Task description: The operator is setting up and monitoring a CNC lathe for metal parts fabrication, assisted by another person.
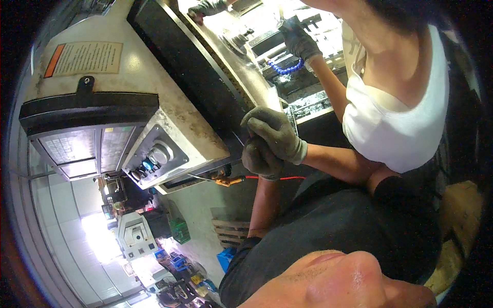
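From my end I see both of the wearer's hands gloved in grey knit fabric and pressed together just beside the near corner of the beige, scuffed metal machine cabinet [200, 134]. The right hand [275, 134] folds over the left hand [261, 160] – its fingers curled in, none spread. The left's fingers are mostly covered, so I can't tell whether a small item is enclosed between the palms; I see none sticking out. My reading is that the clasp holds both hands outside the lit opening, leaving room there for the co-worker in a white top [400, 123].

That person's one dark-gloved hand [303, 43] is inside, near a blue segmented flexible hose [287, 69]; the other gloved hand [209, 7] is at the opening's far end. Glare hides what either grips.

Nearest to the clasped pair is an orange air gun with a thin metal nozzle [226, 180], just below the cabinet's near corner, with a thin red hose [257, 177] trailing right. I'd guess it sits there to be within reach. The grey control panel with a silver dial [178, 149] is set by the cabinet's lower edge – presumably for use while standing here.
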The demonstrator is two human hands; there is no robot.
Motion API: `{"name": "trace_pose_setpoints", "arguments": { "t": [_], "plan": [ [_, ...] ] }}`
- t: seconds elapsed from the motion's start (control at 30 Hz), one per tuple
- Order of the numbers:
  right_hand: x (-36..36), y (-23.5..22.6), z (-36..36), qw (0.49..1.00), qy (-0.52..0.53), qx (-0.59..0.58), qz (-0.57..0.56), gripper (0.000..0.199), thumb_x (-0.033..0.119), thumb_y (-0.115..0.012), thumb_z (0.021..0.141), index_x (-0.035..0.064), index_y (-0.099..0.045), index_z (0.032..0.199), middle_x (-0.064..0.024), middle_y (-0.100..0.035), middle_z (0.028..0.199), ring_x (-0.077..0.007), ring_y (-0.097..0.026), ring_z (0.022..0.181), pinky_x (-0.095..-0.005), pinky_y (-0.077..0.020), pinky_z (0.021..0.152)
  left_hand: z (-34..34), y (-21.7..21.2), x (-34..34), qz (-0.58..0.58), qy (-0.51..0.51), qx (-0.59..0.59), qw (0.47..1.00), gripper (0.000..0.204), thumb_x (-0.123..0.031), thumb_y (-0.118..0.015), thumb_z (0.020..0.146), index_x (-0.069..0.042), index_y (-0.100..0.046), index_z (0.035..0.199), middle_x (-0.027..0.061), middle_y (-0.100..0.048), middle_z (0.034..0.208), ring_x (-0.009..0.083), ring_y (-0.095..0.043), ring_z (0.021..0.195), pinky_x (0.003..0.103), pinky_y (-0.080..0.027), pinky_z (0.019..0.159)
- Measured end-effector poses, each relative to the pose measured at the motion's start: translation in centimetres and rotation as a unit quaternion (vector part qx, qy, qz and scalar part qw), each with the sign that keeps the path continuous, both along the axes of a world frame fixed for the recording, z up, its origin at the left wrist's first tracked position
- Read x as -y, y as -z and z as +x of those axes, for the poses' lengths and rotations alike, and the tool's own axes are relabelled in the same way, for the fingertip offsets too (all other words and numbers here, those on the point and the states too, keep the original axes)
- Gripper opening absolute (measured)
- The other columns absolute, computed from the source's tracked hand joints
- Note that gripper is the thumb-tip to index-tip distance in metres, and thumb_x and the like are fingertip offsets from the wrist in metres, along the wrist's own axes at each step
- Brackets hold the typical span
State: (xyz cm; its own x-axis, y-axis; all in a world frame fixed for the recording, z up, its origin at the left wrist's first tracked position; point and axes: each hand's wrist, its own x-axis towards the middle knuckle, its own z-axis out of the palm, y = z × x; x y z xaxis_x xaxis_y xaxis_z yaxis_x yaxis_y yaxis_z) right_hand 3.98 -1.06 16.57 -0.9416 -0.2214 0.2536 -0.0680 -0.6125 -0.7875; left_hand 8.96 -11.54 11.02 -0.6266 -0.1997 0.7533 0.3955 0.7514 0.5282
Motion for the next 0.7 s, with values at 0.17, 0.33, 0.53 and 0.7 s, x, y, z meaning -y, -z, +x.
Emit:
{"name": "trace_pose_setpoints", "arguments": {
  "t": [0.17,0.33,0.53,0.7],
  "plan": [
    [0.2,0.0,-0.3,0.999,0.022,-0.003,0.025,0.02,0.016,-0.056,0.099,0.0005,-0.068,0.102,-0.0049,-0.067,0.088,-0.0098,-0.059,0.08,-0.0273,-0.0506,0.074,-0.4,0.2,0.6,0.028,0.015,0.017,0.999,0.021,-0.019,-0.058,0.097,-0.003,-0.072,0.097,0.0116,-0.07,0.082,0.026,-0.069,0.066,0.037,-0.05,0.055],
    [0.2,0.0,-0.1,1.0,0.006,-0.001,0.025,0.02,0.015,-0.055,0.1,0.0006,-0.068,0.102,-0.0039,-0.066,0.086,-0.0086,-0.059,0.079,-0.0259,-0.0501,0.072,0.4,2.3,1.7,-0.222,-0.129,0.024,0.966,0.022,-0.021,-0.057,0.097,-0.005,-0.071,0.102,0.0114,-0.071,0.085,0.0248,-0.068,0.066,0.036,-0.05,0.055],
    [0.4,0.8,-0.2,0.999,-0.019,0.025,0.006,0.02,0.02,-0.06,0.098,0.0007,-0.067,0.098,-0.0062,-0.067,0.089,-0.0138,-0.062,0.086,-0.0301,-0.0515,0.078,1.7,4.3,2.5,-0.305,-0.161,0.151,0.927,0.042,-0.033,-0.035,0.11,-0.005,-0.05,0.138,0.0034,-0.057,0.132,0.0136,-0.053,0.114,0.031,-0.045,0.09],
    [0.3,0.6,-0.3,0.999,-0.016,0.031,-0.001,0.019,0.018,-0.06,0.098,0.0008,-0.068,0.098,-0.0065,-0.067,0.089,-0.014,-0.062,0.086,-0.0301,-0.0514,0.079,1.0,3.0,1.8,-0.357,-0.181,0.031,0.916,0.042,-0.033,-0.038,0.11,-0.005,-0.05,0.139,0.0061,-0.056,0.128,0.013,-0.052,0.111,0.032,-0.044,0.091]
  ]
}}
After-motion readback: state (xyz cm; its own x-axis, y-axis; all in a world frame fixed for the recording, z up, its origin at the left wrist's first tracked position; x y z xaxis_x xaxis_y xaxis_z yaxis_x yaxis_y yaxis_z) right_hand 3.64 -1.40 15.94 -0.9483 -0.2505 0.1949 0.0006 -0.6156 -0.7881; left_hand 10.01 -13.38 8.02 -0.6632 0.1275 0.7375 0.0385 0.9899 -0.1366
